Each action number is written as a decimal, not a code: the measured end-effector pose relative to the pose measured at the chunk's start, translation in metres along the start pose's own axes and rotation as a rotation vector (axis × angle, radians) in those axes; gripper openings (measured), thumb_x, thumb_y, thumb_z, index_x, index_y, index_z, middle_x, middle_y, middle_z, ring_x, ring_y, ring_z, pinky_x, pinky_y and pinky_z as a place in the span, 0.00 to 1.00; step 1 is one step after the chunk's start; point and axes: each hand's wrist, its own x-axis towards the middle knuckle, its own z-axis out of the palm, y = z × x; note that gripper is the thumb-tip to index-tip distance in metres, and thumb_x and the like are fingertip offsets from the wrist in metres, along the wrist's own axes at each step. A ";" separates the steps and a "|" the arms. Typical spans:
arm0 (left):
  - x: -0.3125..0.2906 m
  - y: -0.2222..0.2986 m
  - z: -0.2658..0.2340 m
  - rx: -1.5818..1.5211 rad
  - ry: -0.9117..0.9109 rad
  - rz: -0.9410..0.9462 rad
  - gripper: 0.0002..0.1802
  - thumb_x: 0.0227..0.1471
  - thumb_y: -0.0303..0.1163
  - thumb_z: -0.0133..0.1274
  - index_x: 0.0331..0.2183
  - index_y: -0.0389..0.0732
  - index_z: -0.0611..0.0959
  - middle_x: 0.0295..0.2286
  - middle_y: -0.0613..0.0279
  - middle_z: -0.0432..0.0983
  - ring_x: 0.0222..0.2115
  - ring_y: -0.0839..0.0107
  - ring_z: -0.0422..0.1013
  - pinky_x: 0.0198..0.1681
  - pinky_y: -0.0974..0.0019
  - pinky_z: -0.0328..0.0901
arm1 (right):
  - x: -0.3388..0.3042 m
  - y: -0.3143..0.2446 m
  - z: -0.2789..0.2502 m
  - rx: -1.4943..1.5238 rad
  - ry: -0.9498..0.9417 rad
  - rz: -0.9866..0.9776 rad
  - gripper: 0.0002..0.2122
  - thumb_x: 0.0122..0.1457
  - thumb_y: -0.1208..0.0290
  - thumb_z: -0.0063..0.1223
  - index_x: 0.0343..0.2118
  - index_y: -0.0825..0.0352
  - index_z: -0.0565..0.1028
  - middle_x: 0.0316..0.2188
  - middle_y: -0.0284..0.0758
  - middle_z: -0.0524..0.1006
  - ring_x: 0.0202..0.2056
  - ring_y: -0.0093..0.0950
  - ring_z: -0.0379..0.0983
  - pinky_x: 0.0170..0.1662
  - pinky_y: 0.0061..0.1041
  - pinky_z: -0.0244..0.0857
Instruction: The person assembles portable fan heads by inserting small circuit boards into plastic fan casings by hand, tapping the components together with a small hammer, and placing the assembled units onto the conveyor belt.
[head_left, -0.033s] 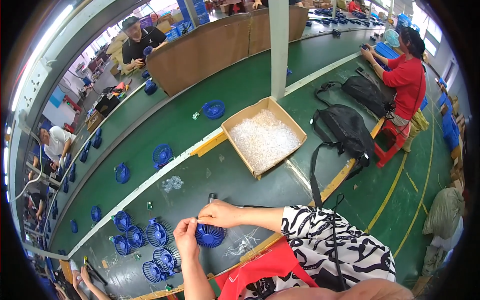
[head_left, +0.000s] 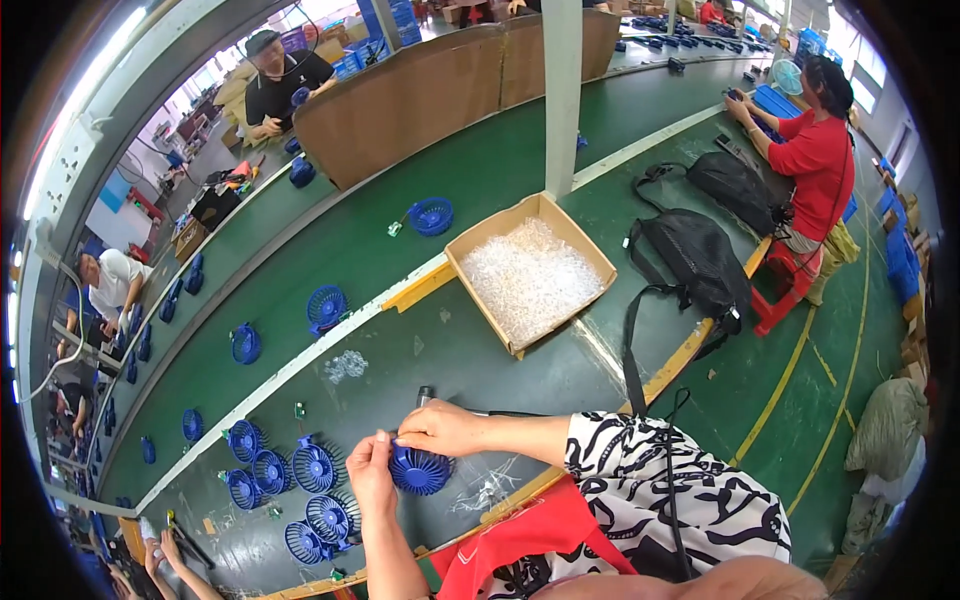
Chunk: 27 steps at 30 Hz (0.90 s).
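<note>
A round blue fan housing (head_left: 420,472) with a ribbed cage lies on the dark green bench in front of me. My left hand (head_left: 372,468) is at its left edge, thumb and finger pinched together at the top; what they hold is too small to make out. My right hand (head_left: 438,428) bends over the housing's upper rim, with closed fingertips meeting the left ones there. Just behind the right knuckles, the end of a dark cylindrical tool (head_left: 426,394) shows. More blue fan housings (head_left: 314,467) with small green circuit boards sit left of my hands.
An open cardboard box (head_left: 530,280) of small clear pieces stands beyond my hands; a few lie loose (head_left: 346,366) on the bench. Black bags (head_left: 690,255) rest to the right. Beyond a white rail, a green conveyor (head_left: 285,300) carries fan housings. Co-workers sit around, one in red (head_left: 815,160).
</note>
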 end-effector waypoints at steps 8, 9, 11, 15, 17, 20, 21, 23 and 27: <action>0.077 -0.003 0.021 0.626 0.205 0.556 0.12 0.52 0.28 0.57 0.39 0.36 0.79 0.43 0.56 0.74 0.36 0.69 0.72 0.36 0.70 0.67 | -0.004 -0.002 -0.004 -0.074 0.178 -0.020 0.09 0.59 0.68 0.52 0.30 0.70 0.76 0.25 0.44 0.75 0.28 0.44 0.73 0.31 0.38 0.66; 0.085 -0.006 0.021 0.722 0.217 0.521 0.14 0.50 0.29 0.59 0.41 0.37 0.79 0.48 0.52 0.71 0.42 0.61 0.71 0.42 0.63 0.67 | -0.004 -0.002 -0.005 -0.071 0.176 -0.017 0.09 0.59 0.68 0.52 0.30 0.70 0.76 0.25 0.44 0.75 0.28 0.44 0.73 0.31 0.38 0.66; 0.094 -0.005 0.032 0.882 0.236 0.663 0.15 0.50 0.30 0.59 0.41 0.37 0.80 0.49 0.51 0.70 0.45 0.56 0.68 0.45 0.60 0.65 | -0.004 -0.004 -0.012 -0.061 0.233 -0.001 0.10 0.59 0.67 0.51 0.28 0.70 0.76 0.25 0.44 0.76 0.29 0.45 0.74 0.32 0.40 0.66; 0.107 -0.003 0.054 1.217 0.177 0.776 0.19 0.47 0.35 0.60 0.43 0.41 0.81 0.51 0.51 0.69 0.51 0.50 0.62 0.52 0.54 0.59 | -0.006 -0.008 -0.018 -0.087 0.288 -0.020 0.10 0.59 0.68 0.51 0.27 0.69 0.75 0.25 0.43 0.76 0.28 0.44 0.73 0.31 0.39 0.66; 0.111 -0.004 0.051 1.276 0.180 0.800 0.19 0.48 0.36 0.60 0.43 0.42 0.81 0.51 0.53 0.69 0.50 0.50 0.63 0.52 0.52 0.58 | -0.004 -0.007 -0.016 -0.105 0.308 -0.014 0.09 0.59 0.68 0.51 0.26 0.69 0.75 0.24 0.42 0.75 0.28 0.44 0.73 0.30 0.39 0.66; 0.113 -0.003 0.053 1.235 0.184 0.771 0.18 0.48 0.33 0.59 0.42 0.40 0.81 0.49 0.51 0.70 0.49 0.50 0.64 0.52 0.52 0.59 | -0.007 -0.009 -0.010 -0.109 0.332 0.007 0.09 0.59 0.68 0.51 0.26 0.68 0.74 0.24 0.42 0.75 0.27 0.44 0.73 0.30 0.39 0.65; 0.112 -0.002 0.055 1.181 0.239 0.768 0.17 0.48 0.32 0.59 0.42 0.38 0.81 0.47 0.50 0.70 0.48 0.50 0.65 0.51 0.52 0.59 | -0.008 -0.010 -0.009 -0.104 0.343 -0.002 0.09 0.59 0.68 0.52 0.27 0.68 0.74 0.23 0.41 0.74 0.26 0.43 0.72 0.29 0.39 0.65; 0.112 -0.003 0.051 1.089 0.302 0.764 0.17 0.47 0.27 0.58 0.41 0.35 0.80 0.42 0.48 0.70 0.44 0.50 0.65 0.48 0.52 0.60 | -0.009 -0.011 -0.007 -0.099 0.332 0.000 0.08 0.58 0.69 0.52 0.27 0.69 0.74 0.23 0.41 0.74 0.26 0.43 0.72 0.28 0.38 0.65; 0.113 -0.005 0.046 1.072 0.287 0.728 0.15 0.47 0.26 0.58 0.40 0.35 0.80 0.40 0.48 0.70 0.43 0.51 0.65 0.47 0.54 0.61 | -0.013 -0.012 0.005 -0.043 0.317 -0.057 0.07 0.58 0.70 0.53 0.29 0.69 0.75 0.22 0.40 0.73 0.25 0.42 0.72 0.27 0.37 0.64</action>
